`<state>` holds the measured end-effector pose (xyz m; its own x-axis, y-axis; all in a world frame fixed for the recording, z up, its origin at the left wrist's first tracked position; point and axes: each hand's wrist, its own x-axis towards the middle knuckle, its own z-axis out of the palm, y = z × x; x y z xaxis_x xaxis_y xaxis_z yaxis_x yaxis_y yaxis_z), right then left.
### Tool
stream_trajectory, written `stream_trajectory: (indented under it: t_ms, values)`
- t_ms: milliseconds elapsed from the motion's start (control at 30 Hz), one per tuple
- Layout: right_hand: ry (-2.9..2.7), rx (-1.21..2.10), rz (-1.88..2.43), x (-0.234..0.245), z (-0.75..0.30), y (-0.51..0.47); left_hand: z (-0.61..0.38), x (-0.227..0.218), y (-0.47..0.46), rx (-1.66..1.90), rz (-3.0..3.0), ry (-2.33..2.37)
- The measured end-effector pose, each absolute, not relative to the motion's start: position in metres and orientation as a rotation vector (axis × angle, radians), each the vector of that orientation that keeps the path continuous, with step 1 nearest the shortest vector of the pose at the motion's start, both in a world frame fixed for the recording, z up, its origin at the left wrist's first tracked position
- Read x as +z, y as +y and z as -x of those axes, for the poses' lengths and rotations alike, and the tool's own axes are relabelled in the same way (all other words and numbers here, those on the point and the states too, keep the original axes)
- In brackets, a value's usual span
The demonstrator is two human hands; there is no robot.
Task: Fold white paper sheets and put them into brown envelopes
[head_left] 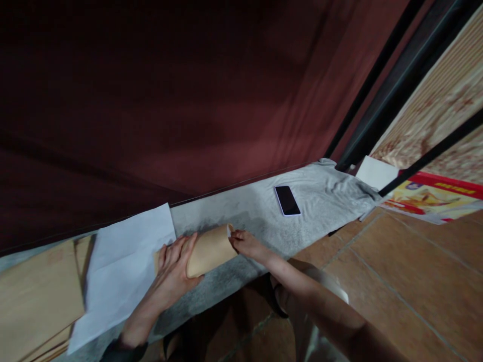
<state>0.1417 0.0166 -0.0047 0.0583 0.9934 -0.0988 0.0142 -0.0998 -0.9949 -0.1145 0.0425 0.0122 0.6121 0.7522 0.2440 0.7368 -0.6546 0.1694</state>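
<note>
A brown paper envelope (211,249) lies across the cloth-covered surface in front of me, its middle bulging upward. My left hand (175,264) grips its left part, fingers over the top and thumb along the near edge. At the envelope's right end is the open mouth, where a sliver of white shows. My right hand (247,245) is closed on that end, its fingertips partly hidden at the opening. Under the left hand's side, white paper sheets (116,271) lie flat and reach the envelope's left end.
A stack of brown envelopes (41,286) sits at the far left. A phone (287,201) rests screen-up on the grey cloth (324,201). Dark red fabric (188,115) hangs behind. Black poles (377,75) and a colourful printed box (433,196) stand at right, above the tiled floor (396,281).
</note>
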Motion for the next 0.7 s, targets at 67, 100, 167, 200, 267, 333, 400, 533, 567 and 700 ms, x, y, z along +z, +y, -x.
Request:
stream_trajectory:
  t_ms: [67,100,167,200,267,333,400,533,567,700]
  values:
    - [-1.178,1.225,1.358,-0.004,-0.143,0.017,0.114,0.013,0.043,0.457,-2.776,1.285]
    - [-1.205,1.219,1.376,-0.002,-0.144,0.017,0.114,0.013,0.043,0.462,-2.776,1.286]
    - [-1.243,1.173,1.410,0.001,-0.146,0.016,0.113,0.014,0.043,0.482,-2.778,1.283]
    - [-1.258,1.144,1.433,0.003,-0.147,0.015,0.113,0.015,0.043,0.492,-2.780,1.278]
    - [-1.268,1.097,1.490,0.006,-0.148,0.013,0.114,0.016,0.044,0.503,-2.790,1.262]
    - [-1.253,1.087,1.545,0.008,-0.148,0.012,0.114,0.016,0.044,0.507,-2.808,1.251]
    - [-1.213,1.104,1.579,0.008,-0.146,0.011,0.114,0.016,0.044,0.511,-2.822,1.249]
    - [-1.099,1.110,1.598,0.005,-0.143,0.012,0.114,0.015,0.044,0.514,-2.826,1.250]
    - [-1.090,1.088,1.597,0.004,-0.143,0.012,0.114,0.015,0.044,0.512,-2.825,1.251]
    - [-1.134,0.932,1.560,0.000,-0.144,0.013,0.113,0.017,0.044,0.496,-2.825,1.257]
